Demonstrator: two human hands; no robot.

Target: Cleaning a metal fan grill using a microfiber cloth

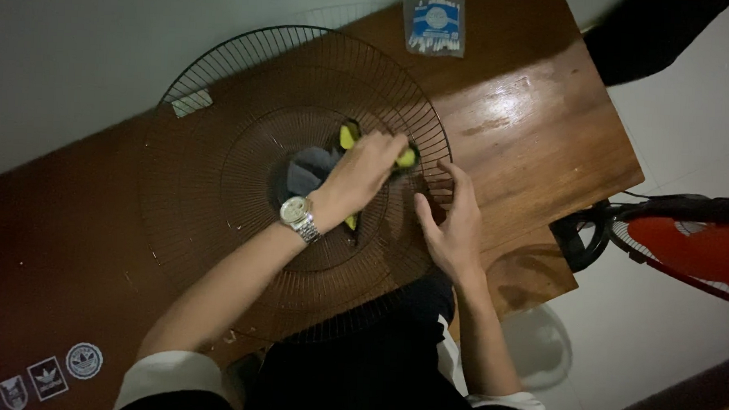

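A round black wire fan guard (220, 125) lies flat on a brown wooden table (531, 138). My left hand (364, 174), with a silver wristwatch, presses a yellow and grey cloth (313, 168) onto the guard's centre, fingers closed over it. My right hand (454, 221) rests on the guard's near right rim, fingers spread and touching the wires.
A clear packet of cotton swabs with a blue label (435, 24) lies at the table's far edge. A red fan part with a black hub (690, 244) sits on the white floor to the right. Stickers (46, 375) mark the table's near left corner. A pale wall runs behind.
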